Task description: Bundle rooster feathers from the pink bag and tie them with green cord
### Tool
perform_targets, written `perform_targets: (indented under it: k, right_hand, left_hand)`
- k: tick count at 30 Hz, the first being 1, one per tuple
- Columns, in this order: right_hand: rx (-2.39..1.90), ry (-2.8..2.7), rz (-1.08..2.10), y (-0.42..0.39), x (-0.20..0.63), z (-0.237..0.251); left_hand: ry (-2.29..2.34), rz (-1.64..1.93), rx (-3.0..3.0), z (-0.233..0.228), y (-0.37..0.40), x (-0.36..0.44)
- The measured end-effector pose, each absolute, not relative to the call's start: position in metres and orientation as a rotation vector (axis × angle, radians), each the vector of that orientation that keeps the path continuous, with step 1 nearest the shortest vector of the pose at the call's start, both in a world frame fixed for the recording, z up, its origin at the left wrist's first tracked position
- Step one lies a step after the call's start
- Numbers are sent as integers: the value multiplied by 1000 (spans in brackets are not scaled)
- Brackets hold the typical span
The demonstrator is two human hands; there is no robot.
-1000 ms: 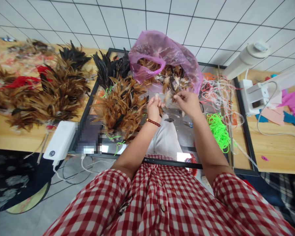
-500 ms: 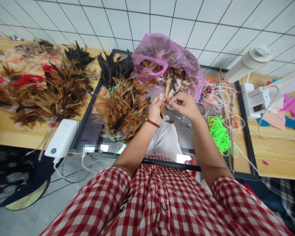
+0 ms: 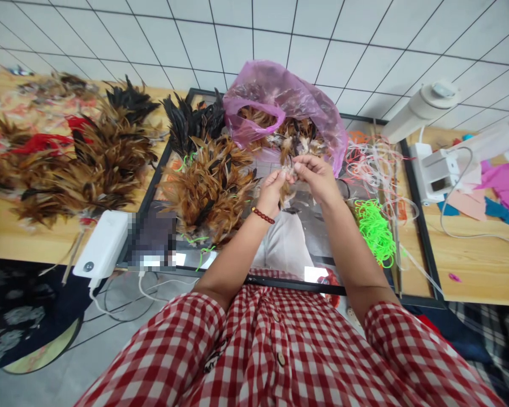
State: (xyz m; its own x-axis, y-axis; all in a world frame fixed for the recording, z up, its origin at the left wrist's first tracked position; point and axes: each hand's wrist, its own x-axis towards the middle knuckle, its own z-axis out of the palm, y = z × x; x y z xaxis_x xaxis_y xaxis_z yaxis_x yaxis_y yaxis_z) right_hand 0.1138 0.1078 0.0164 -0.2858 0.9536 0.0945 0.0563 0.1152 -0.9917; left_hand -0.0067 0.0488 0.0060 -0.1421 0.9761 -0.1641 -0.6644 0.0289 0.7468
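Note:
My left hand, with a red bead bracelet at the wrist, is closed in a pinch on feathers whose brown ends hang below the fingers. My right hand meets it, thumb and fingertips pinched at the pale tufted ends; what exactly they grip is too small to make out. Just behind the hands, a pink plastic bag gapes toward me with loose brown, black and white feathers inside. Left of my left hand lies a big bundle of brown feathers with black feathers at its top and green ties.
A bright green cord heap and tangled white and orange strings lie right of my arm. Another feather garland and a white power bank are at left. A white cylinder and charger stand at right.
My right hand has drawn in against my left, and the fingertips now meet at the feather ends. The whole view has shifted slightly.

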Motion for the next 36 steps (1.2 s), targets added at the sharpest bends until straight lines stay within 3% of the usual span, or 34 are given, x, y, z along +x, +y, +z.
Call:
perform_targets:
  k: [8, 16, 27, 36]
  right_hand:
    - [-1113, -1597, 875, 125, 174, 43]
    - [-952, -1808, 1385, 99, 145, 47]
    - [-1114, -1897, 863, 95, 127, 38]
    - [-1107, -1705, 1129, 109, 134, 24]
  left_hand:
    - [850, 1471, 385, 5, 49, -8]
    - [920, 1468, 390, 6, 49, -5]
    - [947, 1449, 630, 4, 48, -6]
    - [846, 1420, 562, 7, 47, -8]
